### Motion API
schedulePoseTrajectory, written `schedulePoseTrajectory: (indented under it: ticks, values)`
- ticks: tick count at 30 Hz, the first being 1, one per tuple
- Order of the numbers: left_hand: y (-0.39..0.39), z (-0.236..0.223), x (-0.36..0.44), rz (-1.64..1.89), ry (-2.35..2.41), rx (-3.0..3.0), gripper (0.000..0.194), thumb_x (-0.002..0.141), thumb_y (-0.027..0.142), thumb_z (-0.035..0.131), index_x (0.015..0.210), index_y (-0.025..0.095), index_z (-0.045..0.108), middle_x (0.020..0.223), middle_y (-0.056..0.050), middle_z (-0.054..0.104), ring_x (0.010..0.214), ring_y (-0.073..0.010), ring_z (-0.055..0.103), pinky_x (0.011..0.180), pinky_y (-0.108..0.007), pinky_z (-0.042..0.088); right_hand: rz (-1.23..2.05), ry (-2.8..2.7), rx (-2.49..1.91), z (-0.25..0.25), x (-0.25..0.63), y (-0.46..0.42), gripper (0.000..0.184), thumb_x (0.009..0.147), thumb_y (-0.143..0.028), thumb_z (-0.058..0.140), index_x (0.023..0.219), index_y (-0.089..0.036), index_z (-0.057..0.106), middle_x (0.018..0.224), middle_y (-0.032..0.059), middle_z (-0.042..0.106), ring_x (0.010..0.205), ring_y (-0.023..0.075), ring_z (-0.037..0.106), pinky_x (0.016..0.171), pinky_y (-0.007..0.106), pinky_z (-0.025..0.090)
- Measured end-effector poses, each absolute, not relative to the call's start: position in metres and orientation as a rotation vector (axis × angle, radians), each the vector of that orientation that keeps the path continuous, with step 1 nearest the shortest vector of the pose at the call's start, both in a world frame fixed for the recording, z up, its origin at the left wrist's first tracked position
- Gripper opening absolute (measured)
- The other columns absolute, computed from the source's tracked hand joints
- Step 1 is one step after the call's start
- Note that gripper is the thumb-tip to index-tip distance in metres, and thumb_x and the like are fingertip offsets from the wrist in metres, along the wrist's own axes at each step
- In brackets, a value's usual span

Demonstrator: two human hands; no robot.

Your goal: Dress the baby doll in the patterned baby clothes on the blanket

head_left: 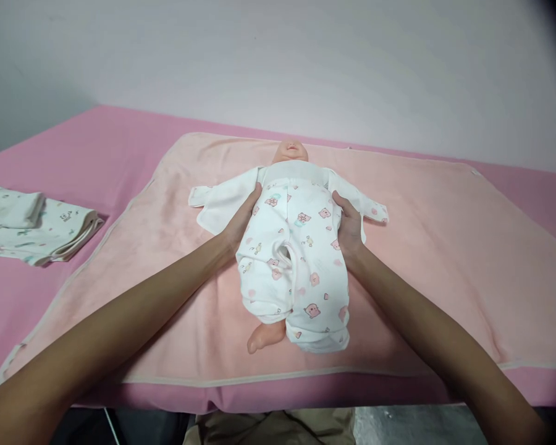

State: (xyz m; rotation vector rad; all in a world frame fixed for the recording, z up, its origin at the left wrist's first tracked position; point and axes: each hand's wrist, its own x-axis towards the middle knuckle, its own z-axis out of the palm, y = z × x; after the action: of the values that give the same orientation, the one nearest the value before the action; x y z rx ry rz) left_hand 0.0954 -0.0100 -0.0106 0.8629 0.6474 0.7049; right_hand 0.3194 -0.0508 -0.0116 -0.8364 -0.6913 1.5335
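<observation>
A baby doll (pixel 290 150) lies on its back on the peach blanket (pixel 426 247), its head at the far side. It wears a white long-sleeved top (pixel 229 201), spread out to both sides, and white baby pants (pixel 301 241) printed with pink animals. The wide waistband reaches high on the chest. My left hand (pixel 244 219) is closed on the left side of the pants, thumb on top and other fingers hidden beneath. On the opposite side, my right hand (pixel 349 230) grips the pants the same way. One bare foot (pixel 266 337) sticks out of the left leg; the other foot is hidden.
Folded white printed cloths (pixel 69 228) lie in a stack at the far left. Under the blanket is a pink table cover (pixel 97 148), with its front edge close to me. A pale wall (pixel 306 68) stands behind the table.
</observation>
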Motion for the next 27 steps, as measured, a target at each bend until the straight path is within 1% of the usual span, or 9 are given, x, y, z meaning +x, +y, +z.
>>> schedulePoseTrajectory:
  ticks: [4, 7, 10, 12, 14, 17, 20, 23, 27]
  values:
    - [-0.010, -0.017, 0.096, 0.658, 0.565, 0.909, 0.086, 0.092, 0.089, 0.054, 0.148, 0.026, 0.068, 0.128, -0.017, 0.081, 0.140, -0.0450, 0.067, 0.120, -0.063, 0.050, 1.551, -0.735, -0.872, -0.015, 0.320, -0.051, 0.050, 0.084, -0.070, 0.080, 0.117, -0.033, 0.074, 0.102, 0.0036, 0.083, 0.125, 0.0395, 0.071, 0.112, 0.061, 0.055]
    - [-0.002, -0.022, 0.096, 0.734, 0.621, 0.996, 0.081, 0.091, 0.088, 0.060, 0.136, 0.022, 0.072, 0.118, -0.018, 0.082, 0.128, -0.0435, 0.072, 0.113, -0.060, 0.054, 1.447, -0.853, -0.938, -0.020, 0.324, -0.046, 0.045, 0.084, -0.071, 0.081, 0.105, -0.032, 0.069, 0.095, 0.0026, 0.078, 0.116, 0.0364, 0.072, 0.106, 0.057, 0.058]
    - [0.009, -0.025, 0.091, 0.879, 0.784, 1.150, 0.061, 0.087, 0.081, 0.073, 0.102, 0.022, 0.072, 0.092, -0.011, 0.077, 0.095, -0.0321, 0.075, 0.089, -0.046, 0.060, 1.238, -1.060, -1.052, -0.021, 0.331, -0.041, 0.051, 0.087, -0.073, 0.081, 0.085, -0.030, 0.055, 0.082, 0.0010, 0.064, 0.093, 0.0284, 0.066, 0.090, 0.046, 0.059]
    - [0.015, -0.024, 0.086, 0.956, 0.836, 1.329, 0.055, 0.088, 0.075, 0.077, 0.085, 0.022, 0.063, 0.079, -0.004, 0.066, 0.075, -0.0213, 0.065, 0.071, -0.036, 0.053, 1.074, -1.242, -1.128, -0.018, 0.337, -0.041, 0.058, 0.090, -0.075, 0.078, 0.080, -0.028, 0.046, 0.077, -0.0004, 0.053, 0.080, 0.0231, 0.057, 0.080, 0.040, 0.055]
    - [0.018, -0.019, 0.080, 0.996, 0.835, 1.544, 0.054, 0.093, 0.073, 0.074, 0.081, 0.023, 0.056, 0.077, -0.001, 0.057, 0.069, -0.0162, 0.053, 0.064, -0.031, 0.044, 0.911, -1.414, -1.191, -0.013, 0.341, -0.041, 0.059, 0.094, -0.077, 0.072, 0.080, -0.027, 0.044, 0.076, -0.0009, 0.046, 0.075, 0.0206, 0.049, 0.075, 0.037, 0.050]
    - [0.024, -0.007, 0.075, 1.009, 0.842, 1.819, 0.052, 0.101, 0.071, 0.065, 0.084, 0.023, 0.055, 0.080, -0.001, 0.052, 0.072, -0.0162, 0.047, 0.066, -0.031, 0.040, 0.763, -1.546, -1.264, -0.008, 0.341, -0.033, 0.059, 0.097, -0.082, 0.064, 0.084, -0.027, 0.045, 0.079, -0.0004, 0.045, 0.076, 0.0205, 0.047, 0.075, 0.036, 0.047]
    - [0.036, -0.003, 0.078, 1.044, 0.886, 1.842, 0.049, 0.103, 0.070, 0.062, 0.089, 0.024, 0.055, 0.082, -0.001, 0.050, 0.076, -0.0174, 0.048, 0.072, -0.031, 0.042, 0.846, -1.411, -1.281, -0.012, 0.338, -0.012, 0.065, 0.092, -0.090, 0.061, 0.086, -0.028, 0.042, 0.079, -0.0003, 0.048, 0.078, 0.0216, 0.049, 0.075, 0.036, 0.049]
    - [0.049, -0.014, 0.088, 1.141, 0.958, 1.605, 0.054, 0.099, 0.074, 0.065, 0.086, 0.024, 0.050, 0.079, 0.000, 0.049, 0.076, -0.0178, 0.051, 0.072, -0.031, 0.045, 1.034, -1.178, -1.301, -0.025, 0.336, 0.008, 0.071, 0.082, -0.093, 0.069, 0.083, -0.029, 0.038, 0.080, 0.0000, 0.051, 0.080, 0.0232, 0.054, 0.077, 0.039, 0.052]
    - [0.051, -0.030, 0.097, 1.120, 1.025, 1.392, 0.062, 0.091, 0.081, 0.070, 0.080, 0.023, 0.051, 0.079, -0.003, 0.057, 0.079, -0.0205, 0.060, 0.073, -0.035, 0.052, 1.070, -1.084, -1.307, -0.039, 0.334, 0.012, 0.065, 0.077, -0.084, 0.081, 0.081, -0.029, 0.048, 0.084, 0.0006, 0.059, 0.084, 0.0249, 0.060, 0.084, 0.042, 0.055]
